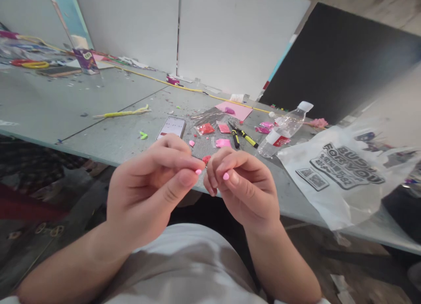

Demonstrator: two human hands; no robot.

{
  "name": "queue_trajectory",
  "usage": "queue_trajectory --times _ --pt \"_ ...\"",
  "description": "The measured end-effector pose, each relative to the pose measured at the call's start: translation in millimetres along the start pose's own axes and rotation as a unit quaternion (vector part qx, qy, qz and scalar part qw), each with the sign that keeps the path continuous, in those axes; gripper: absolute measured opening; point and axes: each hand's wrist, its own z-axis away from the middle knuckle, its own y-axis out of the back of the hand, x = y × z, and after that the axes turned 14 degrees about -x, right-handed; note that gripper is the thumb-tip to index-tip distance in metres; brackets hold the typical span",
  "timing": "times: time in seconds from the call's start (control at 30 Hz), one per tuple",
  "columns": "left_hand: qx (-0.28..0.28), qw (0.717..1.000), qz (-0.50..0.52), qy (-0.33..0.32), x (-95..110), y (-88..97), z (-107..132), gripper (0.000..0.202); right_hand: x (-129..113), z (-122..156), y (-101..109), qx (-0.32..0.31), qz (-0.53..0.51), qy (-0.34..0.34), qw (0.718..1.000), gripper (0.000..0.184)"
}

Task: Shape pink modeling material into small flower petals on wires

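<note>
My left hand (151, 185) pinches a tiny bit of pink clay (198, 172) between thumb and forefinger. Another small pink clay piece (226, 176) sits in the pinch of my right hand (246, 185). The two hands are apart, held up in front of the table's near edge. Just beyond them lie a small pink lump (191, 143), a red lump (206, 159), a pink clay packet (223, 143) and a red clay packet (205, 128). A phone (171, 127) showing a timer lies beyond my left hand.
Pliers with yellow-black handles (243, 136) lie near a tilted plastic bottle (284, 128). A white plastic bag (345, 172) hangs over the right edge. Thin wires (208, 116), a pink sheet (235, 111) and yellow-green twisted stems (123, 113) lie farther back. A purple box (86, 60) stands far left.
</note>
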Motion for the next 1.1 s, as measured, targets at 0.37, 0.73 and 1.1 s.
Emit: queue_trajectory --times 0.37,0.73,1.1 --pt "0.003 1.000 0.002 0.005 5.7 -5.1 -2.3 0.018 0.0 0.5 -1.1 -0.017 0.008 0.004 1.000 0.012" --pt "0.003 1.000 0.010 0.015 5.5 -13.4 -0.9 0.014 -6.7 -2.5 -10.1 0.029 -0.017 0.010 0.999 0.016" --pt "-0.011 1.000 -0.016 0.009 -1.4 -19.9 8.6 0.013 -9.1 1.3 -37.3 0.155 0.071 0.026 0.985 0.012"
